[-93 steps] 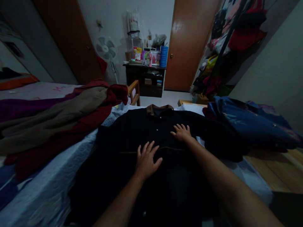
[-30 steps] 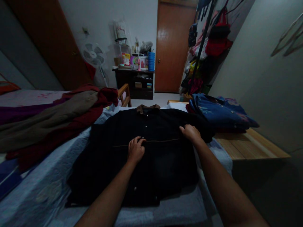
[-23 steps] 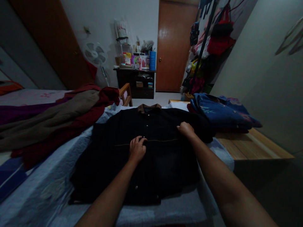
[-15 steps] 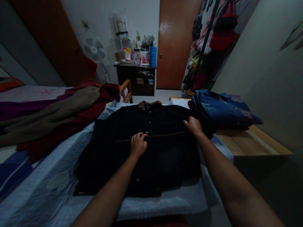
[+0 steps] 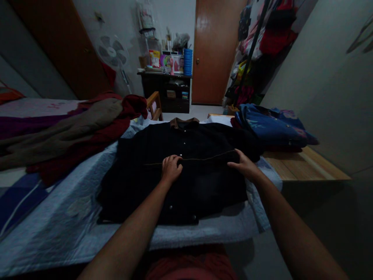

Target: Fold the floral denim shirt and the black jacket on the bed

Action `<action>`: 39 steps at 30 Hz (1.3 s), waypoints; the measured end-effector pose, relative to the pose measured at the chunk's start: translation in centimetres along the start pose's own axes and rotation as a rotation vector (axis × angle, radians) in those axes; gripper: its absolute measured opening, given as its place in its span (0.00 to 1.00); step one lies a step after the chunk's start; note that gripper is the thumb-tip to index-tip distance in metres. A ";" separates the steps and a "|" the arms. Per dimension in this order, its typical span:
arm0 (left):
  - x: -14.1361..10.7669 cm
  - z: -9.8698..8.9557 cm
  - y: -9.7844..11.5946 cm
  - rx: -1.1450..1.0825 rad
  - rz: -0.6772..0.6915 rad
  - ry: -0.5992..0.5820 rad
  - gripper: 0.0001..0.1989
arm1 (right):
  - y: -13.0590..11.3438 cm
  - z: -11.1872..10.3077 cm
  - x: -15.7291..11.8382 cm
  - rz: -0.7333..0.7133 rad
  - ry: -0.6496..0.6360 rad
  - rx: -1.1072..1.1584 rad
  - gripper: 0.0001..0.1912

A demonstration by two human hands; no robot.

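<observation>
The blue bed cover [image 5: 67,233] is serving as the work surface. The black jacket [image 5: 204,186] is lying spread on this cover, front side up, its collar end pointing away from the person and its hem toward them. The step in hand appears to be straightening the jacket's front, since both hands are bearing on it at chest level. To the left, a heap of loose clothes [image 5: 87,124] is resting beside the jacket; to the right, a wooden board [image 5: 309,169] is supporting a pile of folded clothes [image 5: 271,126]. The brown collar [image 5: 184,123] is lying well apart from both hands. The left hand [image 5: 171,169] is resting on the jacket's middle, fingers bent; whether it is pinching cloth, the view is not showing. The right hand [image 5: 246,165] is reaching the jacket's right side, thumb and fingers spreading apart, no grip showing. The thin brown line [image 5: 204,160] is running across the chest between the hands, bending upward toward the right fingertips. A small button [image 5: 180,155] is sitting just beside the left fingertips. The next move is probably calling for steady left-hand pressure here while the right fingers are drawing the line level.
</observation>
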State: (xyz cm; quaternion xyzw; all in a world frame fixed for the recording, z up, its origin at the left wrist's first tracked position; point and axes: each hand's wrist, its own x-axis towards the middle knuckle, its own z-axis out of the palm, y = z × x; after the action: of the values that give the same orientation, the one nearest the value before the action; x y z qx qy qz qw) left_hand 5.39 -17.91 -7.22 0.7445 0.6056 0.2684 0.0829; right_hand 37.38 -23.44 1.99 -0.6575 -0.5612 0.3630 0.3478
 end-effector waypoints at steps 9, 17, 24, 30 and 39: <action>-0.2 -0.1 0.0 -0.025 0.030 -0.003 0.12 | 1.7 -1.5 -1.6 -0.062 0.206 -0.434 0.37; 0.0 -1.3 0.0 -0.101 0.009 -0.144 0.13 | 2.7 -1.6 -2.9 -0.041 0.165 -0.533 0.41; -4.7 -4.7 -0.1 -0.308 0.083 -0.291 0.16 | -0.3 3.0 -4.9 -0.383 0.418 -0.736 0.25; -8.2 -5.3 0.4 -0.336 0.074 -0.341 0.11 | -2.4 12.6 -7.3 -0.660 -0.346 -0.386 0.07; -8.8 -4.5 0.2 -0.303 0.126 -0.231 0.09 | -1.4 16.1 -8.4 -0.683 -0.494 -0.429 0.26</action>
State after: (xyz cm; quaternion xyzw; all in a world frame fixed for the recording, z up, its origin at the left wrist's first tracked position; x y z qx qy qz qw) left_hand 2.25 -27.19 -5.92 0.7856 0.4971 0.2741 0.2462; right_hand 21.84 -30.75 -4.06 -0.3864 -0.8736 0.2493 0.1594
